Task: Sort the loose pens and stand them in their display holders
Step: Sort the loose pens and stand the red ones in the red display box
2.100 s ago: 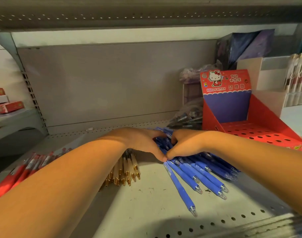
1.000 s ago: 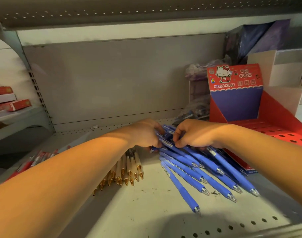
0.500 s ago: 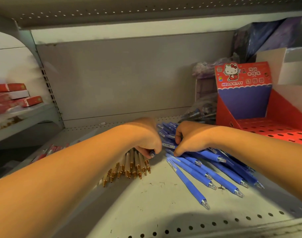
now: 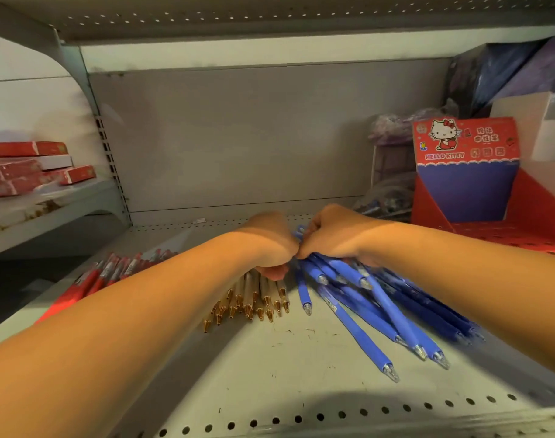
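The right hand [image 4: 333,238] curls round the top ends of the blue pens [image 4: 361,311] fanned across the middle of the shelf [image 4: 270,374]. The left hand [image 4: 270,245] curls beside it, its hold hidden. It would be better to gather the tips level before lifting them toward the red holder [image 4: 465,178] at the right edge.

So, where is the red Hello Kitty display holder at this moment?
In the head view, the Hello Kitty holder stands at the far right of the shelf, behind the blue pens, with plastic bags on its left.
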`<control>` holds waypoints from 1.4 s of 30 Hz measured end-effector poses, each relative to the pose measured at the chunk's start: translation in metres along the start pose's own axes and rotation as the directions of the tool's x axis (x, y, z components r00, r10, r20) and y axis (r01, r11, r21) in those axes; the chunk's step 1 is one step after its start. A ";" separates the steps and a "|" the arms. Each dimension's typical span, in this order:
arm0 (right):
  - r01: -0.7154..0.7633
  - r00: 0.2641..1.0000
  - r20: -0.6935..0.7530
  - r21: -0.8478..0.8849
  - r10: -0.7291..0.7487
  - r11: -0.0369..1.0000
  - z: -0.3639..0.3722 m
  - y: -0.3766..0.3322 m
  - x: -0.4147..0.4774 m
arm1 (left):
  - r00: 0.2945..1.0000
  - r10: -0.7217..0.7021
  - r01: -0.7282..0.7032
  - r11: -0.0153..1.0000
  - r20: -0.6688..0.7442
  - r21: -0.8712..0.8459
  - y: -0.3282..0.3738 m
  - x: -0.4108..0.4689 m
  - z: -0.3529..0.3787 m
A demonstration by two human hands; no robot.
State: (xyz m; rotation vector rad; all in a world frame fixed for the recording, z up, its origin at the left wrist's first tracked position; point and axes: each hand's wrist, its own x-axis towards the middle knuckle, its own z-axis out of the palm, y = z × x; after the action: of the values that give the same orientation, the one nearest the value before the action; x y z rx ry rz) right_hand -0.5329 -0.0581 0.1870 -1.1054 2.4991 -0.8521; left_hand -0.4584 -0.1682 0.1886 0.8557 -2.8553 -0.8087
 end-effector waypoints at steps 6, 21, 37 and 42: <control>0.027 0.977 0.210 -0.008 -0.025 1.000 0.004 -0.001 0.002 | 0.998 -0.057 0.053 0.994 -0.032 -0.095 -0.018 0.006 -0.003; -0.115 0.993 0.051 0.455 0.104 0.883 -0.021 0.009 0.004 | 0.937 0.326 -0.348 0.890 0.124 0.295 -0.008 -0.006 0.010; -0.186 0.966 0.004 0.704 0.259 0.686 0.006 -0.017 0.058 | 0.992 0.119 -0.124 0.881 -0.039 -0.457 -0.013 -0.004 0.012; -0.054 0.990 -0.126 0.029 0.058 0.998 0.001 -0.002 0.028 | 0.999 0.009 0.011 0.919 0.050 -0.394 -0.014 -0.004 0.004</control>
State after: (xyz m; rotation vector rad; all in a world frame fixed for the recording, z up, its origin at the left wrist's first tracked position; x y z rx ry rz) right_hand -0.5500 -0.0803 0.1869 -0.9971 2.6005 -0.9644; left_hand -0.4485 -0.1741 0.1785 0.7866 -2.5839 -1.3617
